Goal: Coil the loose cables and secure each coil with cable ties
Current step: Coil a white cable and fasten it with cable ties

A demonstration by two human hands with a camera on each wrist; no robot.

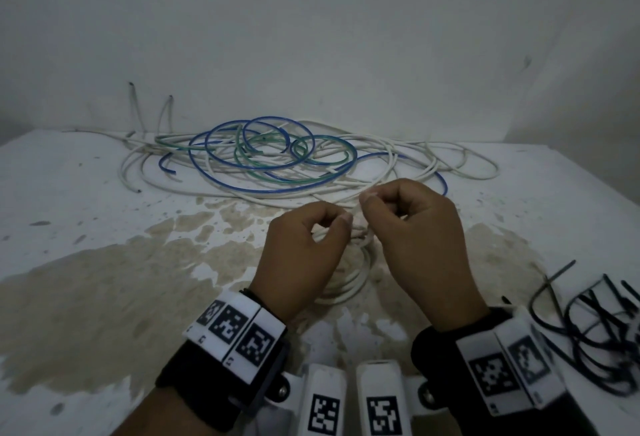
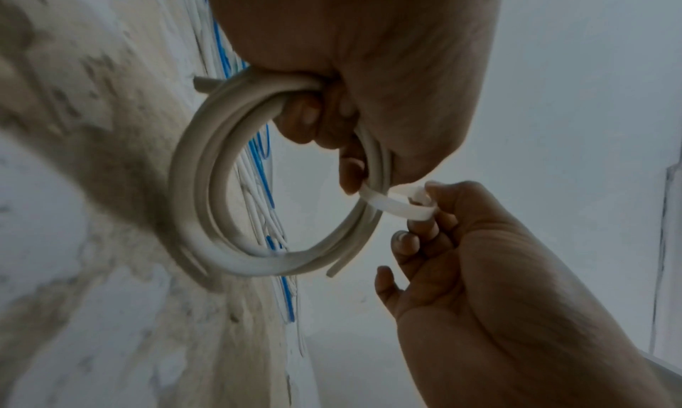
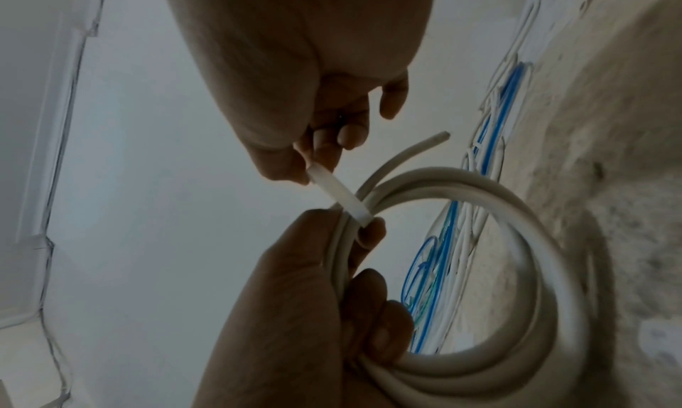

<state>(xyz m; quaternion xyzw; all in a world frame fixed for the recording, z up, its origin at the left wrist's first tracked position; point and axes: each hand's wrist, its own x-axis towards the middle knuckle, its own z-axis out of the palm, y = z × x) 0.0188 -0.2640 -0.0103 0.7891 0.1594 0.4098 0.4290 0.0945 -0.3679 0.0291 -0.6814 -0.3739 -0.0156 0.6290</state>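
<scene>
The left hand is curled round a round coil of thick white plastic-sheathed cable, its fingers hooked through the ring and clamping several turns against the palm; in the head view this coil hangs below the two hands, just above the stained white tabletop. The right hand pinches a flat white plastic cable tie between thumb and fingertips. The tie is looped round the coil's bundled turns right beside the left hand's fingers, at about 4 o'clock on the ring as the left wrist view shows it. One cut end of the coiled cable sticks out free near the tie, and another short end juts from the ring's lower edge in the left wrist view. Beyond the hands, at 12 o'clock on the table, lies a loose tangle of white, blue and green cables, some white strands rising against the pale wall. At 3 to 4 o'clock, near the right wrist, a heap of thin black cable ties rests on the table, well apart from the tangle. Both wrists carry black bands with white marker blocks.
</scene>
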